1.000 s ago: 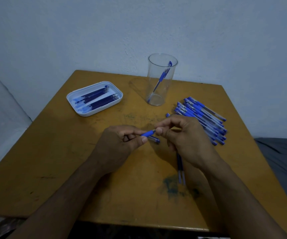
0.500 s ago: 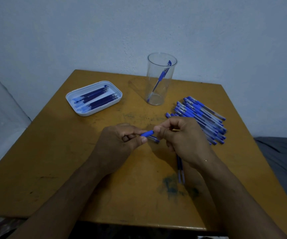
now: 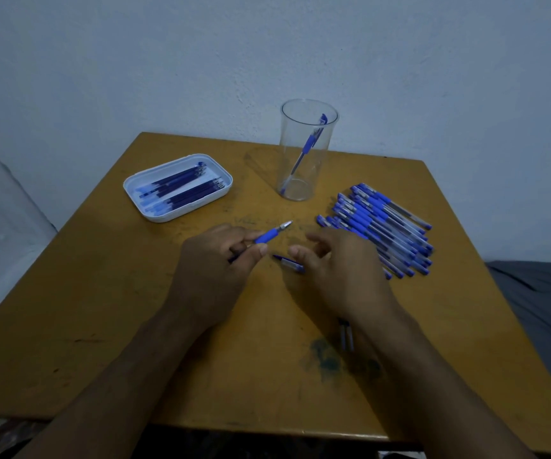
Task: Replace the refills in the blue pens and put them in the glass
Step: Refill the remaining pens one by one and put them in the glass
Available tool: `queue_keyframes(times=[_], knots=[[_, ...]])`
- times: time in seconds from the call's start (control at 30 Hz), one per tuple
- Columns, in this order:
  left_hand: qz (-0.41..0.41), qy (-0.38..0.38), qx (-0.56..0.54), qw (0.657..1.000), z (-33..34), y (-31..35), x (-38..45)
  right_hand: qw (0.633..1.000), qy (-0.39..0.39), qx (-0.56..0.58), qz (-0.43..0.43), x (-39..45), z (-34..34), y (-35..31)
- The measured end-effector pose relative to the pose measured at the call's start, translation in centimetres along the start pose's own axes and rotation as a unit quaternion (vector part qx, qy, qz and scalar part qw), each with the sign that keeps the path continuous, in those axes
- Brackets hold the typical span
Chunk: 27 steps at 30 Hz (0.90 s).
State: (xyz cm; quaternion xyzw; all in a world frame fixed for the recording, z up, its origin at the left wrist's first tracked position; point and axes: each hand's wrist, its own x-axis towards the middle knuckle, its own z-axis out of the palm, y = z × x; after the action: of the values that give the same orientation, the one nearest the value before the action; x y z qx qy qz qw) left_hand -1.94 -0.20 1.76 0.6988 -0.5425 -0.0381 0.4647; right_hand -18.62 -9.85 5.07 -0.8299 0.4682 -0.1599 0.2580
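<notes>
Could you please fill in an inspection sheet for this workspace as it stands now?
Surface: wooden table, scuffed, dark ink stain near the front.
Job's things: glass upright, one pen leaning inside; pile of pens on the right; white tray of refills on the left; pen cap lying between the hands.
Clutter: two thin refills beside the right wrist.
Hands: left hand grips a pen body, tip pointing away; right hand holds nothing, fingers loosely curled.
Cables: nothing seen.
Surroundings: pale wall, grey fabric at right.
</notes>
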Motion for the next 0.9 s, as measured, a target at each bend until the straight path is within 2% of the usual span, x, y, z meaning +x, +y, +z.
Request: queue_keyframes(times=[0.03,0.1,0.23,0.3,0.37,0.43,0.57,0.77,0.9], knots=[[-0.026,0.001,-0.018,0.999,0.0,0.0,0.0,0.997,-0.010,-0.080,-0.009,0.0,0.3,-0.1],[-0.061,-0.007,-0.039,0.997,0.0,0.0,-0.1,0.987,-0.037,-0.158,-0.016,-0.4,1.0,-0.5],[-0.081,-0.011,-0.065,0.995,0.0,-0.2,0.0,0.986,-0.013,-0.160,-0.049,-0.5,1.8,-0.3],[-0.080,-0.019,-0.083,0.993,0.0,-0.3,0.0,0.998,0.007,-0.051,-0.048,-0.3,1.5,0.0],[-0.098,-0.036,-0.124,0.987,-0.1,-0.2,-0.1,0.994,0.020,0.104,-0.030,0.0,1.1,0.4],[-0.127,-0.046,-0.179,0.975,-0.1,0.0,0.0,0.970,0.026,0.243,-0.011,0.3,0.7,0.8],[-0.155,-0.047,-0.250,0.955,-0.1,0.3,0.1,0.902,0.079,0.425,0.020,0.6,-0.2,0.6],[-0.124,-0.054,-0.265,0.955,0.0,1.0,0.0,0.819,0.160,0.551,0.015,0.1,-0.4,0.0],[-0.115,-0.046,-0.267,0.956,0.1,1.1,0.0,0.818,0.140,0.558,0.007,-0.1,-0.3,-0.3]])
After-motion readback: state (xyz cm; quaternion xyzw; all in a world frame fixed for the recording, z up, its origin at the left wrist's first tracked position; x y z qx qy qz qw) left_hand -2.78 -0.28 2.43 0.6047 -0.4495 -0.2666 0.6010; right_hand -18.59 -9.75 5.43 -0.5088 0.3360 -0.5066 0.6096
